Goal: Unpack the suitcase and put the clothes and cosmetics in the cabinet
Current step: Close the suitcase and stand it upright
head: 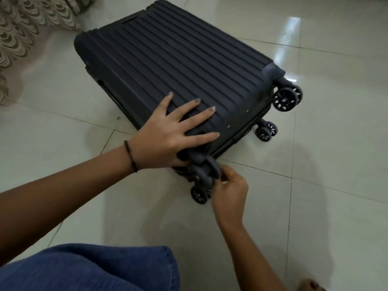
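Dark and ribbed, the suitcase (168,66) lies flat and shut on the shiny tile floor (315,185), in the middle of the view. Your left hand (168,139) presses wide and flat on its near corner. Your right hand (228,192) pinches something small by the near wheel (199,194), maybe the zip. Next, I think you must run it around and lift the lid.
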